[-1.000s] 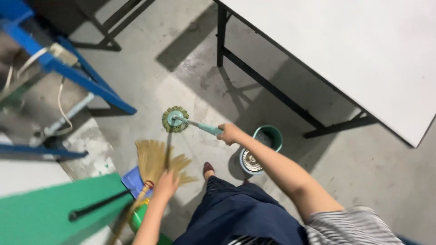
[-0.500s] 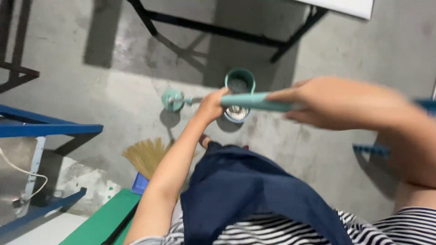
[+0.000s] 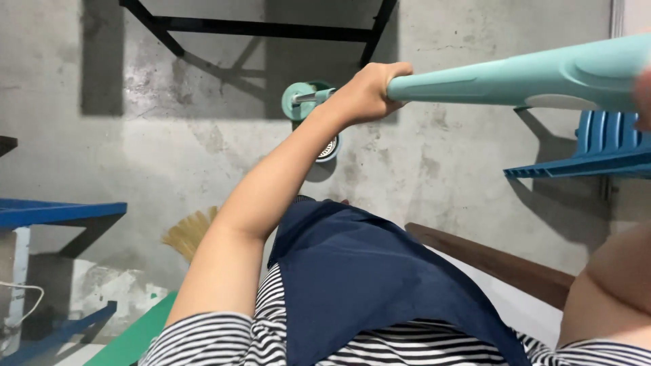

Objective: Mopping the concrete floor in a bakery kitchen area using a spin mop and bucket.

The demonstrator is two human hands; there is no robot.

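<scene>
The left hand (image 3: 369, 91) is clenched around the teal mop handle (image 3: 515, 76), which runs from 3 o'clock toward the round mop head (image 3: 298, 100) over a bucket (image 3: 329, 148). The right hand (image 3: 644, 88) is blurred at the frame edge; its grip cannot be told. A broom (image 3: 190, 230) lies at 8 o'clock, a blue rack (image 3: 597, 152) at 3. Since 0.5 seconds ago the handle has risen closer to the camera. The floor is stained concrete (image 3: 441, 176).

workshop | bare concrete floor (image 3: 441, 169) | black metal table frame (image 3: 271, 28)
</scene>
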